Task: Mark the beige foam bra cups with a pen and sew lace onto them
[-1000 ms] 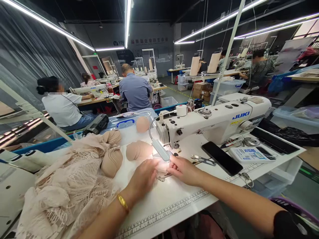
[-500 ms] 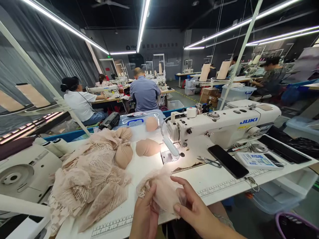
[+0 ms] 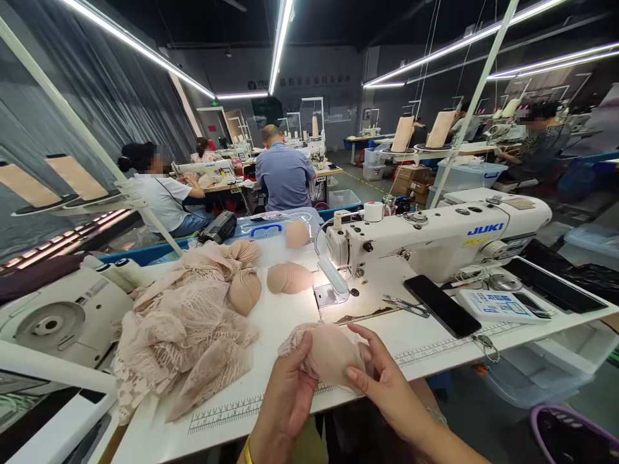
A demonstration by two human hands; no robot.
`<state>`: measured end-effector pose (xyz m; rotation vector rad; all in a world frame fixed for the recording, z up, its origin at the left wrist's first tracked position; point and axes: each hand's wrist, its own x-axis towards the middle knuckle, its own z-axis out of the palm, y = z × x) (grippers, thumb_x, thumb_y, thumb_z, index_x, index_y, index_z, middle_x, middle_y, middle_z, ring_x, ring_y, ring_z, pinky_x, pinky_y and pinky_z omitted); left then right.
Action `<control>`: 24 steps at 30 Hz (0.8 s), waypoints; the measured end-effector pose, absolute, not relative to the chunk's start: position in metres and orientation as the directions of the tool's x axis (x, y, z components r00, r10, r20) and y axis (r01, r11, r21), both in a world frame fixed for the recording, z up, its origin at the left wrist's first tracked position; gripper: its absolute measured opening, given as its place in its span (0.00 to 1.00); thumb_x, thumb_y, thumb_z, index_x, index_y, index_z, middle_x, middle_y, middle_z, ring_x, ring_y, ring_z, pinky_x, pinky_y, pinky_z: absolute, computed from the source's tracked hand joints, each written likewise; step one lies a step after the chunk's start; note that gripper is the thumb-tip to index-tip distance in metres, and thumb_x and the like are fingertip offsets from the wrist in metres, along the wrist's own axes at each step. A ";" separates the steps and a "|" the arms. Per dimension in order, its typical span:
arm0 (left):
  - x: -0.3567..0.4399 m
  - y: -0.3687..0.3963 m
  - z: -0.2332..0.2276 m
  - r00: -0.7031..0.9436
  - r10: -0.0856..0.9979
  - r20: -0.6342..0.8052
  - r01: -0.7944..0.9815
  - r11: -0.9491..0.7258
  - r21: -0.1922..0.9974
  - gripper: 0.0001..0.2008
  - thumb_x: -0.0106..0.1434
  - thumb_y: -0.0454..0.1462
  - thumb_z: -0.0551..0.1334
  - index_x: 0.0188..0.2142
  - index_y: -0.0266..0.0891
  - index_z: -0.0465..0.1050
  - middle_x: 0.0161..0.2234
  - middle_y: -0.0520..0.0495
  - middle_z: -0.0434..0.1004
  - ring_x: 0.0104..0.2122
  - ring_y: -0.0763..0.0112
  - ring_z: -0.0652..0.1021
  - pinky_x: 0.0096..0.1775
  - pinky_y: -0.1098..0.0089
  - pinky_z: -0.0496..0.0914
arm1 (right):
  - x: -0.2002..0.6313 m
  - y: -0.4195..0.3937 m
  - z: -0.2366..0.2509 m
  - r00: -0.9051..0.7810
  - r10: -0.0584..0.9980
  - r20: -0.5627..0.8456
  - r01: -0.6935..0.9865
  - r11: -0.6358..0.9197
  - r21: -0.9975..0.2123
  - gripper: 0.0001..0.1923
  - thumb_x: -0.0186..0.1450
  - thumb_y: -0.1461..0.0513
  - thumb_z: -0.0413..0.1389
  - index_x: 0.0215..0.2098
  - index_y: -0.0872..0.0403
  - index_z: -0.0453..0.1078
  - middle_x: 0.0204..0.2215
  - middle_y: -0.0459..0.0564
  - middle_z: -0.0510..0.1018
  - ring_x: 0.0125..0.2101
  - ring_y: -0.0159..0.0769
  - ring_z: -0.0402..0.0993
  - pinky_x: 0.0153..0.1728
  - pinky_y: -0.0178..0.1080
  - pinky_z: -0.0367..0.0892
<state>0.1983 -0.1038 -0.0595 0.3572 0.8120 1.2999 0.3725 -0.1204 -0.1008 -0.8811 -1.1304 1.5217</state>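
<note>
Dark workshop walls (image 3: 309, 71), long ceiling strip lights (image 3: 283, 35), rows of sewing tables (image 3: 333, 173), grey floor (image 3: 358, 183)

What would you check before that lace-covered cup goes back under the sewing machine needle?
1. Both hands on the piece: ok. The left hand and right hand grip the lace-covered cup at the table edge.
2. Needle area bare of cloth: ok, the lit plate under the sewing machine head is bare.
3. Scissors clear of the path: ok, lying right of the plate.
4. Phone out of the way: ok.
5. Lace seated evenly on the cup: cannot tell.
</note>
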 end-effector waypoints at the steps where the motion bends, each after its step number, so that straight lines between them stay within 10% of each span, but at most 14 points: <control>1: 0.199 -0.104 -0.060 0.066 0.949 -0.309 -0.702 0.265 0.661 0.18 0.57 0.41 0.78 0.44 0.33 0.83 0.46 0.37 0.85 0.48 0.53 0.83 0.50 0.64 0.79 | 0.373 -0.119 -0.100 -0.236 0.972 0.003 -0.324 -0.076 -0.943 0.38 0.67 0.46 0.66 0.69 0.43 0.58 0.50 0.52 0.80 0.51 0.44 0.77 0.55 0.47 0.68; 24: 0.215 -0.095 -0.056 0.058 0.905 -0.421 -0.700 0.338 0.629 0.21 0.50 0.40 0.81 0.40 0.34 0.82 0.38 0.43 0.86 0.35 0.61 0.83 0.43 0.65 0.80 | 0.371 -0.112 -0.101 -0.231 0.972 -0.043 -0.425 -0.140 -0.895 0.37 0.66 0.49 0.68 0.67 0.42 0.58 0.50 0.51 0.82 0.47 0.42 0.79 0.54 0.47 0.69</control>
